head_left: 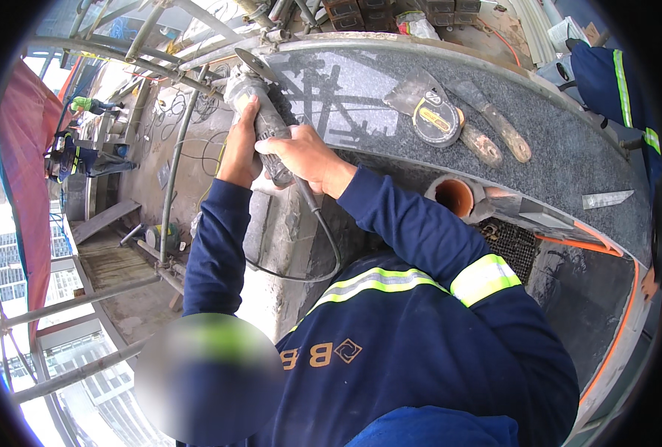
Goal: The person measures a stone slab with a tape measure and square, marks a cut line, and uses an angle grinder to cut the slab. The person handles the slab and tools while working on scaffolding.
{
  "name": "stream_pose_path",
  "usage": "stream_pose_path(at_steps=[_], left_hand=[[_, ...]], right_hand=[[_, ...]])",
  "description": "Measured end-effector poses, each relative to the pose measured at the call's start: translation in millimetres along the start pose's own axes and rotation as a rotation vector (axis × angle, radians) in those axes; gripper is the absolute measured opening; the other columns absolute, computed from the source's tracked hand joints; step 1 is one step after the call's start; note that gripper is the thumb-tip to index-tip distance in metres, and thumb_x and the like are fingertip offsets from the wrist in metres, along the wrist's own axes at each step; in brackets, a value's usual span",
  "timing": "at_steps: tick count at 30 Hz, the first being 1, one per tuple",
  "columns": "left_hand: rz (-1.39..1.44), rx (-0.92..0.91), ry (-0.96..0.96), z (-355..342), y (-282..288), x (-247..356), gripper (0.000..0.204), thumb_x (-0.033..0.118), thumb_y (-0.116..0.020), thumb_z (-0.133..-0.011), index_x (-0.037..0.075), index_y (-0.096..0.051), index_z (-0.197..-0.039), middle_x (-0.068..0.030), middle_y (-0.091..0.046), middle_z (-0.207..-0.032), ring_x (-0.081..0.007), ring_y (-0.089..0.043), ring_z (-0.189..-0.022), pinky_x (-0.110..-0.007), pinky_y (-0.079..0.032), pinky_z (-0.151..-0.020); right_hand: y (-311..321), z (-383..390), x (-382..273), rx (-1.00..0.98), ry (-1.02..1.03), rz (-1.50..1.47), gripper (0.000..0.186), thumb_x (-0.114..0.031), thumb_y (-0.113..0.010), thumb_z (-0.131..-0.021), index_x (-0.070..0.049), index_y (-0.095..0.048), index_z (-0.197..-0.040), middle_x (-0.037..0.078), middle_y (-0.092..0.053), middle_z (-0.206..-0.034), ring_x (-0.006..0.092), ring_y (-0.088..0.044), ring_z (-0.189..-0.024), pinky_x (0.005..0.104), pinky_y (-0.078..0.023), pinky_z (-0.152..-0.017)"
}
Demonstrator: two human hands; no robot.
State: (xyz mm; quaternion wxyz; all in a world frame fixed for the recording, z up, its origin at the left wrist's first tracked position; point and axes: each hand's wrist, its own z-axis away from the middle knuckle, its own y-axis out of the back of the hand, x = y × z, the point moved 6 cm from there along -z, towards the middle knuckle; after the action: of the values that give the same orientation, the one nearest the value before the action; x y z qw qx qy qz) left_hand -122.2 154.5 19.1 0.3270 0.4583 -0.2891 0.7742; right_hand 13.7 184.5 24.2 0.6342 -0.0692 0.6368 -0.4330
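Observation:
I hold an angle grinder (270, 123) in both hands, its thin round cutting disc (256, 65) pointing away from me by the edge of a dark grey stone slab (562, 160). My left hand (243, 145) is closed along the left side of the tool body. My right hand (301, 155) wraps the rear of the body, thumb across it. From its back end a black power cord (337, 249) loops down toward my chest. I cannot tell whether the disc is spinning or touches the slab. A wet, shiny patch (357, 104) lies on the slab right of the disc.
On the slab rest a round tape measure (437, 119), two worn-handled scrapers and a pointed metal piece (606, 199). An orange pipe (454, 197) opens below its near edge. Scaffold poles (186, 156) stand left. A co-worker's sleeve (606, 82) is at far right; two people are farther left.

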Motion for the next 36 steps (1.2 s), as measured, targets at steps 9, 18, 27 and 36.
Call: stream_pose_path(at_steps=[9, 18, 27, 36], left_hand=[[-0.027, 0.006, 0.000, 9.8, -3.3, -1.8, 0.048, 0.047, -0.062, -0.100, 0.006, -0.060, -0.125, -0.0081, -0.069, -0.098, -0.0209, -0.069, -0.082, -0.037, -0.056, -0.075], [0.009, 0.016, 0.016, 11.5, -3.8, -7.6, 0.046, 0.047, -0.063, -0.100, 0.007, -0.061, -0.123, -0.0085, -0.069, -0.095, -0.0209, -0.068, -0.079, -0.037, -0.056, -0.072], [-0.039, 0.030, 0.027, 16.6, -6.9, -6.0, 0.047, 0.049, -0.062, -0.100, 0.007, -0.061, -0.122, -0.0076, -0.069, -0.095, -0.0197, -0.068, -0.080, -0.036, -0.056, -0.074], [-0.045, 0.028, 0.007, 21.4, -7.8, -8.0, 0.050, 0.049, -0.062, -0.100, 0.006, -0.061, -0.123, -0.0083, -0.069, -0.098, -0.0207, -0.069, -0.083, -0.036, -0.056, -0.076]], right_hand=[[1.7, 7.4, 2.4, 0.018, 0.003, 0.022, 0.023, -0.019, -0.072, -0.089, 0.004, -0.070, -0.088, 0.010, -0.068, -0.074, 0.0157, -0.065, -0.058, 0.0329, -0.051, -0.051], [1.1, 17.2, 1.9, 0.009, -0.033, 0.014, 0.023, -0.020, -0.072, -0.089, 0.003, -0.070, -0.088, 0.009, -0.067, -0.074, 0.0154, -0.065, -0.058, 0.0327, -0.052, -0.051], [1.8, 22.1, 0.1, 0.011, -0.039, 0.005, 0.023, -0.020, -0.072, -0.089, 0.003, -0.071, -0.088, 0.011, -0.069, -0.075, 0.0168, -0.067, -0.059, 0.0326, -0.053, -0.052], [2.8, 25.9, 3.1, 0.024, -0.024, 0.017, 0.025, -0.022, -0.073, -0.088, 0.003, -0.070, -0.088, 0.011, -0.069, -0.074, 0.0169, -0.066, -0.058, 0.0330, -0.052, -0.051]])
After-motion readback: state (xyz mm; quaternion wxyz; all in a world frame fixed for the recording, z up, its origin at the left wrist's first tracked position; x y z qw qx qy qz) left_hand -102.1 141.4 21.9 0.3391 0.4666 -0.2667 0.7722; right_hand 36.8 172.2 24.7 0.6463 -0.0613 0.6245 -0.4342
